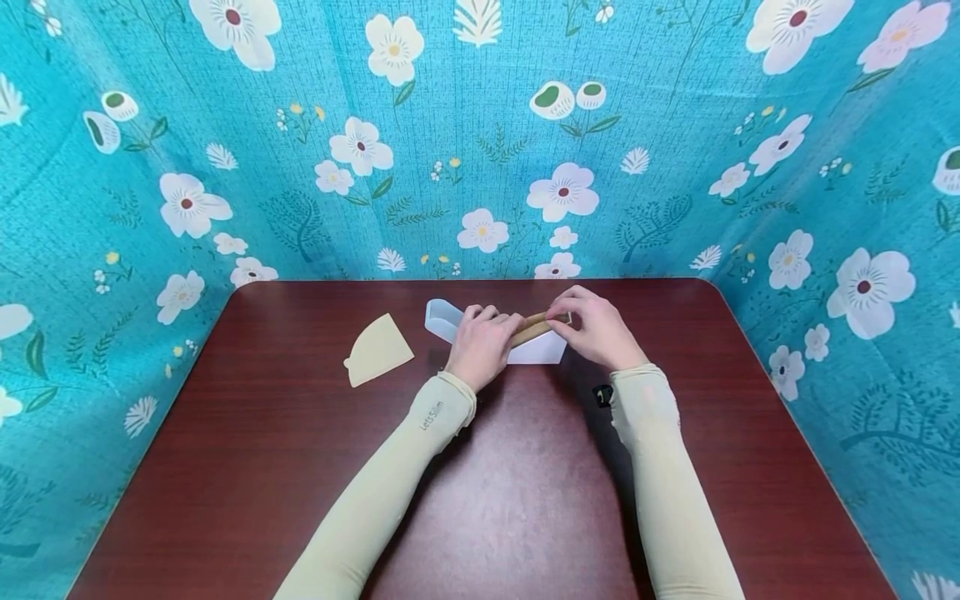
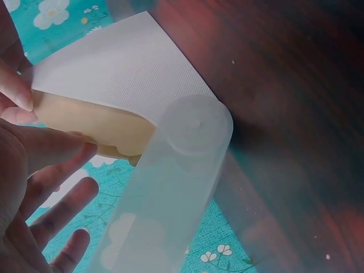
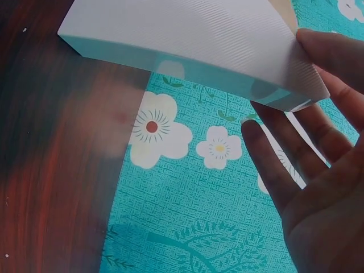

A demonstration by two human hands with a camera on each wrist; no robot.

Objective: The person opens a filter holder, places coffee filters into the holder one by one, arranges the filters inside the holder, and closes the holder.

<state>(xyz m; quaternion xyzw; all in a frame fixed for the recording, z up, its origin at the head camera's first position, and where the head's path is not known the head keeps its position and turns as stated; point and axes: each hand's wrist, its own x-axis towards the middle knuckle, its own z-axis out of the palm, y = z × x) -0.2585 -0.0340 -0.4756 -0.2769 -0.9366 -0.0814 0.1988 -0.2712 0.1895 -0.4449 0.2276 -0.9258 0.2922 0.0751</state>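
A white ribbed holder point(image 2: 125, 68) stands near the far edge of the table, with its translucent lid point(image 2: 170, 187) swung out to the left. Tan paper coffee filters point(image 2: 91, 119) lie along its upper opening, their lower part hidden by the ribbed wall. My left hand point(image 1: 482, 343) pinches the left part of the filters, its other fingers loosely bent. At the other end, my right hand point(image 1: 594, 327) pinches the filters by the corner of the holder, and its remaining fingers spread behind the wall. Left of both hands, one more paper filter point(image 1: 381, 350) lies flat.
The dark red wooden table point(image 1: 510, 492) reaches back to a teal flowered cloth point(image 1: 420, 167), which also rises on both sides. A small black object point(image 1: 602, 395) sits at the right cuff.
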